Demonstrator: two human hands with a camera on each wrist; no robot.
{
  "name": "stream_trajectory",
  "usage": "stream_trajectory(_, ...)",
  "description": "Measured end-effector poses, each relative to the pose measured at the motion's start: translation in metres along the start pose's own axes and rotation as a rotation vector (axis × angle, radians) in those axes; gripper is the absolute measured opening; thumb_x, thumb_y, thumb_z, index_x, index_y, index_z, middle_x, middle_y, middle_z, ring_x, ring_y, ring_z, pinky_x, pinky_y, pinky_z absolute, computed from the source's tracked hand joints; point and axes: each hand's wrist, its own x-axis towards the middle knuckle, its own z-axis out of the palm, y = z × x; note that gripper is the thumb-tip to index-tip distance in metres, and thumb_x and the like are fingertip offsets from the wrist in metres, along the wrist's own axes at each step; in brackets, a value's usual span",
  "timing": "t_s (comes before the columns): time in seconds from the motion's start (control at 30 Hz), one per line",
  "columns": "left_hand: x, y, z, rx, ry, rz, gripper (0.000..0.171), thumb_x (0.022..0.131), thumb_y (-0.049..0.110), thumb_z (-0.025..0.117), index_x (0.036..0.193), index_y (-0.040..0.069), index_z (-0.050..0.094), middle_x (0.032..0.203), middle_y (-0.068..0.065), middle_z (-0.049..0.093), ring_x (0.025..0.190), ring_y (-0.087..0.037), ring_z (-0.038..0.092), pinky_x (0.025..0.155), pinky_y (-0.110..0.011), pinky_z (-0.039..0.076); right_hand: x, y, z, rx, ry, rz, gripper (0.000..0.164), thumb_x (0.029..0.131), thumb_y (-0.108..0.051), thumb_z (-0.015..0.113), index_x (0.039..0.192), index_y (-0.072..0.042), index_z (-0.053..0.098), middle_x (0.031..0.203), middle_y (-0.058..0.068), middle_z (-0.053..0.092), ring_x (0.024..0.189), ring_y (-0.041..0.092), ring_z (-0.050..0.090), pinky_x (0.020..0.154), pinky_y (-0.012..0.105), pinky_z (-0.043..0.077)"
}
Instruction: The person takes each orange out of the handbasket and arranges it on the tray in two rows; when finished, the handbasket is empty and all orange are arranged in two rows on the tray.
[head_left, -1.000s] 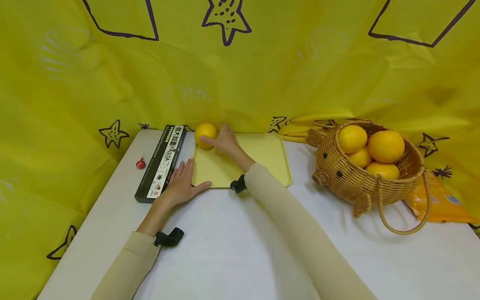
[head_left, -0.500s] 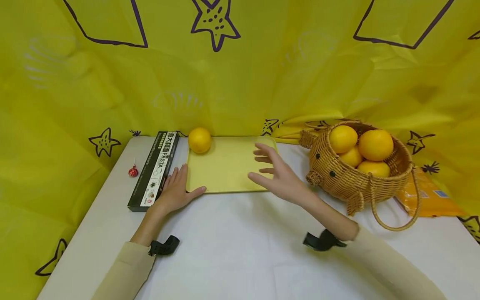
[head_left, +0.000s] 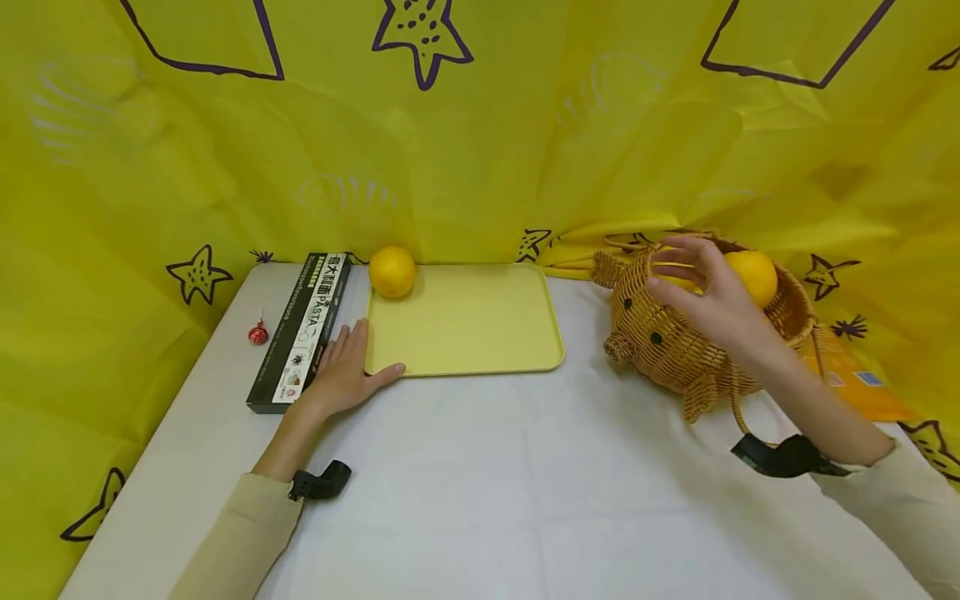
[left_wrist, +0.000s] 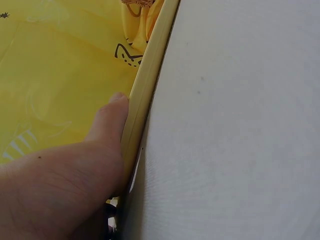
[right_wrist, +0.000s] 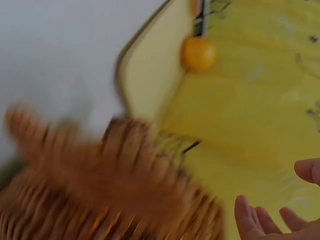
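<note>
My left hand (head_left: 341, 379) lies flat at the near left corner of a pale yellow tray (head_left: 480, 333). Its thumb (left_wrist: 107, 120) rests on the tray's rim, and its fingers reach along the left side, beside a pasta box (head_left: 300, 342). One orange (head_left: 392, 272) sits in the tray's far left corner. My right hand (head_left: 720, 304) is over a pig-shaped wicker basket (head_left: 645, 350), fingers spread and slightly bent, with nothing held. Oranges (head_left: 753, 277) lie in the basket, partly hidden by that hand. In the right wrist view the basket's weave (right_wrist: 120, 185) is blurred.
A small red round object (head_left: 258, 333) lies left of the pasta box. An orange packet (head_left: 862, 383) is behind the basket at the right. A yellow patterned cloth (head_left: 480, 150) hangs along the table's back and sides. White cloth (head_left: 465, 483) covers the table.
My right hand has left the orange in the tray's far left corner and swung right to above the basket. The left hand stays at the tray's corner. The head view has shifted slightly.
</note>
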Motion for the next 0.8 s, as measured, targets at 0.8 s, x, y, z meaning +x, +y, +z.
stream_trajectory(0.8, 0.003, 0.002, -0.003, -0.002, -0.006, 0.001, 0.106, 0.092, 0.061, 0.051, 0.153, -0.003, -0.006, 0.162, -0.024, -0.006, 0.150, -0.043, -0.008, 0.121, -0.059, -0.005, 0.104, 0.029, -0.097, -0.299, -0.407, 0.195, 0.064, 0.101, -0.042, 0.044, 0.148, 0.001, 0.031, 0.148, 0.032, 0.037, 0.098, 0.005, 0.065, 0.081, 0.029, 0.058)
